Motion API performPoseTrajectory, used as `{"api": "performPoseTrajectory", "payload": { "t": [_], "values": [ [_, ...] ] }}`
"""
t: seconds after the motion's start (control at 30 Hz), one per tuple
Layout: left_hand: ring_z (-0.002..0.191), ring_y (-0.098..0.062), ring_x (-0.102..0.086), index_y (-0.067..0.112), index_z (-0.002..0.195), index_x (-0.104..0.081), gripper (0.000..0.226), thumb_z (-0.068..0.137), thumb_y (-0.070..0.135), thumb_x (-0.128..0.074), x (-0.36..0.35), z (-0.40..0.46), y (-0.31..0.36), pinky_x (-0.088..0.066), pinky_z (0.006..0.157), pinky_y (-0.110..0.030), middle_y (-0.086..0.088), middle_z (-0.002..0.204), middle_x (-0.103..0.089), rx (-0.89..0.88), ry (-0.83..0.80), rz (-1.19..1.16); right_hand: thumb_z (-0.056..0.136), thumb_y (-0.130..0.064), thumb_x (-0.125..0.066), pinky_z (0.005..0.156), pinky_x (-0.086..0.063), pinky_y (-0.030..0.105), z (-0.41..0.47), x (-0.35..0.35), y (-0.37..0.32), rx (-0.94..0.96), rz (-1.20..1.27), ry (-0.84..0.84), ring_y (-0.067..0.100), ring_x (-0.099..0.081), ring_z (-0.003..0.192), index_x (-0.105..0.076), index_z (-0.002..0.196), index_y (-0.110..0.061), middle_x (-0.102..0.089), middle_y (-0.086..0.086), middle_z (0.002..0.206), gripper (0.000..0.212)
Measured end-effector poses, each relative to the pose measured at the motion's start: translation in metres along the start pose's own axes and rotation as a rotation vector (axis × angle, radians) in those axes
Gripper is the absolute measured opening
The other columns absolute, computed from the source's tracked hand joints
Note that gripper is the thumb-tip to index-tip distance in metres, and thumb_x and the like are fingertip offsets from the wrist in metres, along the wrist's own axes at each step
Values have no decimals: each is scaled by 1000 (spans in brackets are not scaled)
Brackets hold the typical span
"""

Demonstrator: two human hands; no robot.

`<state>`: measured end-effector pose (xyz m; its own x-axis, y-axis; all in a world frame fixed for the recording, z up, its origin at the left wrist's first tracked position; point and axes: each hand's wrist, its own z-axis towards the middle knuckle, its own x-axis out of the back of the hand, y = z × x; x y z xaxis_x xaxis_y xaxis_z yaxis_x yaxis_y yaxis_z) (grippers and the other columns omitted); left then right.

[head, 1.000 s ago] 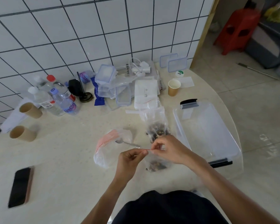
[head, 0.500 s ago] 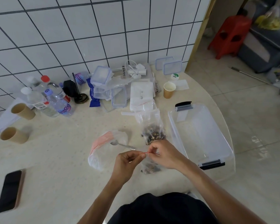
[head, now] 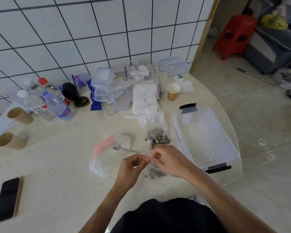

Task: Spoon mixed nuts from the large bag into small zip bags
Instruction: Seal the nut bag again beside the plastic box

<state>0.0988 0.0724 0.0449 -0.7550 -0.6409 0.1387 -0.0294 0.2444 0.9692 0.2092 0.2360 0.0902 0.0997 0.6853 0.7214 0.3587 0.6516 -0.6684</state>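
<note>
Hands meet near the table's front edge: the left hand [head: 133,167] and right hand [head: 170,161] both pinch the red zip strip of a small zip bag [head: 154,171] holding nuts. Over the past second the pinch points have stayed close together with little shift, so sealing looks under way, not finished. Just left lies the large bag [head: 107,157], a spoon [head: 124,149] resting in its mouth. Beyond stands 1 more filled bag [head: 156,133], beside a clear bin [head: 207,137].

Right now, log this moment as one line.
left hand: pinches zip strip | right hand: pinches zip strip | small zip bag: holds nuts | spoon: in large bag
</note>
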Motion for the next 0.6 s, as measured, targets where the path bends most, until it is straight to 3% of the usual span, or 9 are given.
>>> {"api": "performPoseTrajectory", "payload": {
  "t": [0.4,0.5,0.6],
  "values": [
    [81,-5,-69,21,91,-80,15,94,33,-72,2,0,-1,-49,76,-15,7,89,-78,-3,-63,45,98,-28,-65,80,-54,32,-1,-5,-4,5,-9,-3,9,-61,86,-69,95,-20,-66,-9,92,9],
    [71,-2,-63,16,86,-80,16,94,28,-74,6,2,-3,-45,69,-14,8,82,-76,2,-28,41,96,-28,-68,81,-54,25,-2,0,1,-11,-18,1,2,-63,88,-69,98,-21,-67,-13,96,7],
    [69,0,-61,8,81,-78,19,94,23,-75,8,3,-4,-44,68,-13,8,80,-75,-4,-1,37,95,-22,-68,80,-54,29,-2,7,7,-32,-29,24,4,-63,85,-72,93,-21,-69,-12,92,6]
  ]
}}
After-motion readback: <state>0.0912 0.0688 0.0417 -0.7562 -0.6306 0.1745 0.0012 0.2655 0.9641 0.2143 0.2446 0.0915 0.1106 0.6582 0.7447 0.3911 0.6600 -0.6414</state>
